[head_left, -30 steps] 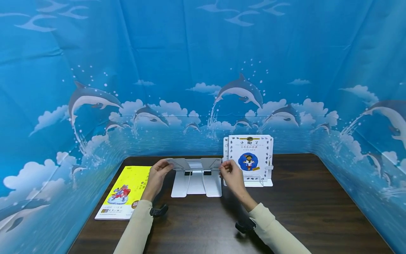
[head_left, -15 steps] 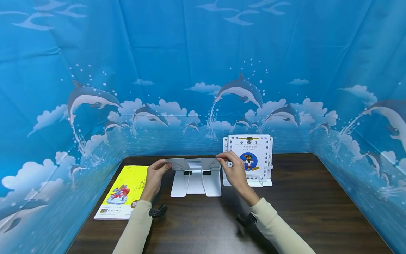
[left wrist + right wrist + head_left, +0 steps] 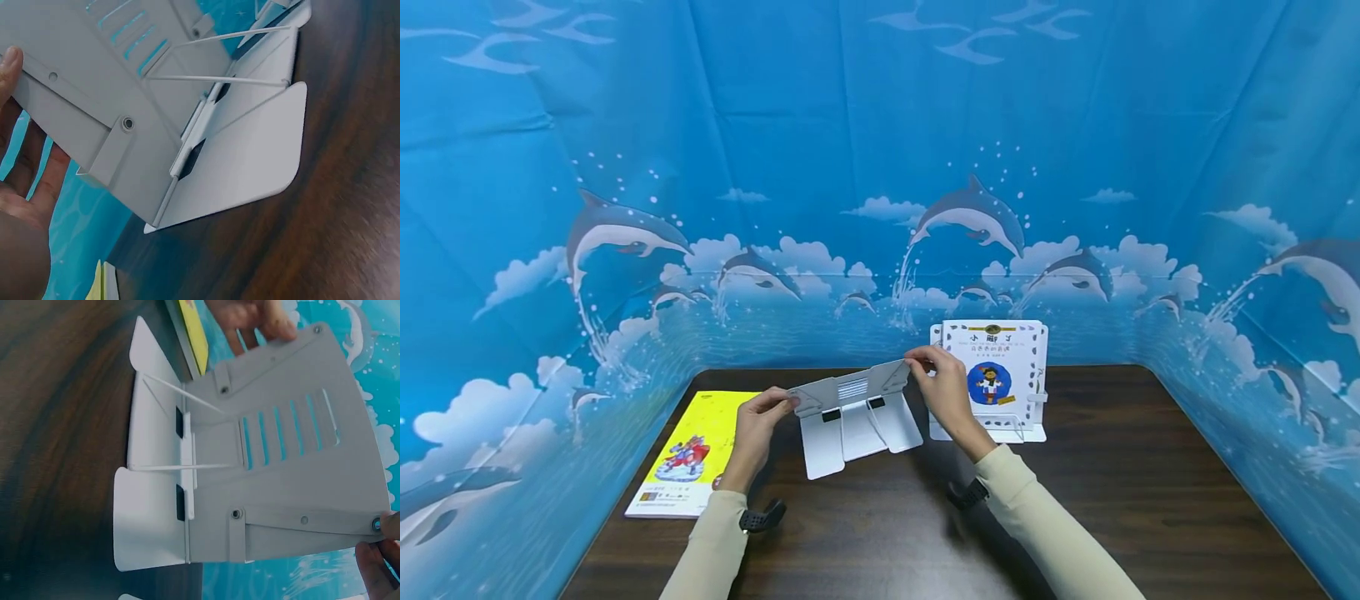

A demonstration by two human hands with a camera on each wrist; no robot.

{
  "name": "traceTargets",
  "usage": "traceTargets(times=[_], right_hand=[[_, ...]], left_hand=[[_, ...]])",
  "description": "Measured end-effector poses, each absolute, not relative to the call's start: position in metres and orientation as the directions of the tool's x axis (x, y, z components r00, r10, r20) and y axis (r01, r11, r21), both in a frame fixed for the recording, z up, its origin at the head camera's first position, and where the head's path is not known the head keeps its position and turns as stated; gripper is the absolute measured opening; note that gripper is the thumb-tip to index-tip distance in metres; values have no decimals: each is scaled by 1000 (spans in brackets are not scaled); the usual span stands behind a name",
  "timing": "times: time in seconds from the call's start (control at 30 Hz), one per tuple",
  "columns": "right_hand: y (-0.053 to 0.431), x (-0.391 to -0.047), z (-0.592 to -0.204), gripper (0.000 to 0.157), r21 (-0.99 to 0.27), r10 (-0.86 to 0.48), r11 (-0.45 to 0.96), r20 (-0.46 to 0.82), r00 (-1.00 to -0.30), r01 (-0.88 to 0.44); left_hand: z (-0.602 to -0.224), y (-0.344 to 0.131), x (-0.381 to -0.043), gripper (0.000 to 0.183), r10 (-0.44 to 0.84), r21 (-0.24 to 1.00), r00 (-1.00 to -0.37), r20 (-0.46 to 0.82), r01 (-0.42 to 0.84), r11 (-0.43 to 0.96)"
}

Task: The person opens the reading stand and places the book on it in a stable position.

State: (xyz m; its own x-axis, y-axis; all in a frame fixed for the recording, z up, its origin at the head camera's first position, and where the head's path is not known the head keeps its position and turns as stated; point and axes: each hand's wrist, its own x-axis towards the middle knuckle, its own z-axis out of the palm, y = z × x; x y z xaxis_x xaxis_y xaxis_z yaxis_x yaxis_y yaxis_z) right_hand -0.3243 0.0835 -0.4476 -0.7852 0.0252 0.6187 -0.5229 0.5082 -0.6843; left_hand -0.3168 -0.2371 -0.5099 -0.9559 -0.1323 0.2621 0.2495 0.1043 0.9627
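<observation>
A white metal book stand is in front of me, its slotted back panel raised and its wire prop running down to the flat base. My left hand pinches the panel's left edge; in the left wrist view the thumb lies on the panel with the fingers behind. At the upper right corner, my right hand pinches the panel between thumb and fingers. The stand sits at an angle, left side nearer me. Whether its base is fully off the table, I cannot tell.
A yellow book lies flat on the dark wooden table at the left, partly behind my left arm. Back right, a second white stand holds an upright picture book. A blue dolphin curtain surrounds the table.
My right hand shifted up to the panel's corner. Since half a second ago the stand has turned, its right side going up and away, its left side coming nearer with my left hand.
</observation>
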Motion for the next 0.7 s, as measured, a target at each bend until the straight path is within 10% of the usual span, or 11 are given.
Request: traceTargets(times=[0.7], right_hand=[[49,-372,-437,19,-692,-7,526,577,-817,-494]], left_hand=[[-505,-197,-251,24,116,833,-845,521,534,148]])
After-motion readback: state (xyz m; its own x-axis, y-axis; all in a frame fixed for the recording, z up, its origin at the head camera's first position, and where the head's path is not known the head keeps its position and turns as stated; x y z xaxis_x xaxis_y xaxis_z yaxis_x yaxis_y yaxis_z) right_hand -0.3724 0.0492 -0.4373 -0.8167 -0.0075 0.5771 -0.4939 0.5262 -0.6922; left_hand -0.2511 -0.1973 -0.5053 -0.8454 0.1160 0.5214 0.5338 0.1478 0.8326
